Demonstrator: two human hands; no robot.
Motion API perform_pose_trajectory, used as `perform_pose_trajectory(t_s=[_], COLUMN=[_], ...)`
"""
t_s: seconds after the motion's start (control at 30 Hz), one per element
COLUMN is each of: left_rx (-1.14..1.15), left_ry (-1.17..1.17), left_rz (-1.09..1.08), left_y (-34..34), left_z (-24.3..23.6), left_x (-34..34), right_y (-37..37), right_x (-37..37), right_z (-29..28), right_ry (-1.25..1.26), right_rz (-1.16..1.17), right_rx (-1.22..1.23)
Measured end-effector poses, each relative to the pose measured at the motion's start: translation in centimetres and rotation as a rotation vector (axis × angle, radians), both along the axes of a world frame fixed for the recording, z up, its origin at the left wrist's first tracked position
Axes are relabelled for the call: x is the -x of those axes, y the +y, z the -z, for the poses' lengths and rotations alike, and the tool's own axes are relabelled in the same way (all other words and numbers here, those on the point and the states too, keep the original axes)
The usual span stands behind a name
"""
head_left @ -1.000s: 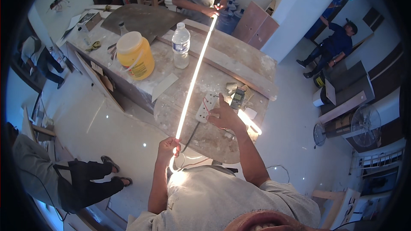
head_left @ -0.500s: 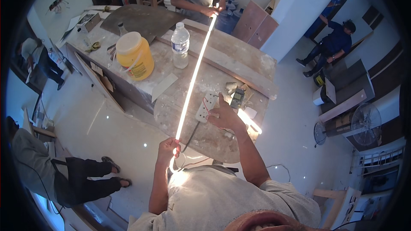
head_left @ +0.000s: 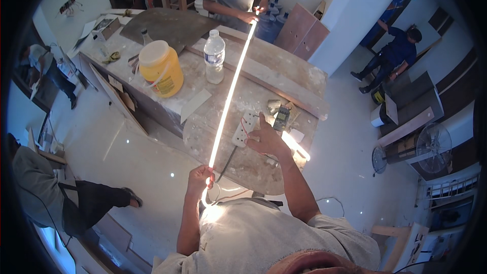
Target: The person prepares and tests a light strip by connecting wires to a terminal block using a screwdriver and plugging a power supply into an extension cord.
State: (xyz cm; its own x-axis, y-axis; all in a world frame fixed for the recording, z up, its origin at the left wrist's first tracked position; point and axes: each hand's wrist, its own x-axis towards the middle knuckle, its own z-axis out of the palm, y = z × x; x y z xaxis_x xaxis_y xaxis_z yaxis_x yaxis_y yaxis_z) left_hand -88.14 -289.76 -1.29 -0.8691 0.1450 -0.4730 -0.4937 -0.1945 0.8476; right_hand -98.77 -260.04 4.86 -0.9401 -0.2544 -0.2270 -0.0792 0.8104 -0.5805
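My left hand (head_left: 199, 178) is closed around the near end of a glowing LED strip light (head_left: 231, 99), which stretches taut away over the table. A co-worker's hands (head_left: 252, 16) hold its far end. My right hand (head_left: 267, 139) rests at a white power strip (head_left: 245, 129), fingers spread, index finger at the sockets' far end and thumb near a thin red wire (head_left: 244, 126). Beside that hand lie a dark meter-like device (head_left: 282, 117) and another lit piece of strip (head_left: 296, 146). The lit strip's tail curls below my left hand, against my shirt.
On the dusty table (head_left: 203, 132) stand a yellow tub (head_left: 161, 71) and a water bottle (head_left: 214, 58); a long wooden board (head_left: 284, 89) lies along it. One person (head_left: 398, 53) sits at right, others are at left. A fan (head_left: 433, 144) stands at right.
My hands and the strip stay almost where they were. The person at the lower left has shifted a leg; the far co-worker's hands have moved slightly.
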Motion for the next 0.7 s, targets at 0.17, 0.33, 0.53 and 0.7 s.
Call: perform_pose_trajectory(t_s=[0.17, 0.33, 0.53, 0.7], left_rx=[-0.011, -0.019, 0.011, 0.015], left_ry=[0.009, 0.003, 0.0, 0.009], left_rz=[0.005, -0.001, 0.011, 0.016], left_y=[-0.4, -0.3, 0.0, 0.4], left_z=[0.6, 1.2, 0.5, -0.5], left_x=[0.0, 0.0, 0.0, 0.1], right_y=[0.0, -0.4, -0.1, 0.3], right_x=[-0.2, -0.2, -0.3, -0.6], right_z=[-0.2, -0.8, -1.6, -0.5], right_ry=[0.044, -0.007, -0.043, 0.03], right_rz=[0.033, 0.107, 0.048, 0.026], right_rx=[0.091, 0.123, 0.079, 0.061])
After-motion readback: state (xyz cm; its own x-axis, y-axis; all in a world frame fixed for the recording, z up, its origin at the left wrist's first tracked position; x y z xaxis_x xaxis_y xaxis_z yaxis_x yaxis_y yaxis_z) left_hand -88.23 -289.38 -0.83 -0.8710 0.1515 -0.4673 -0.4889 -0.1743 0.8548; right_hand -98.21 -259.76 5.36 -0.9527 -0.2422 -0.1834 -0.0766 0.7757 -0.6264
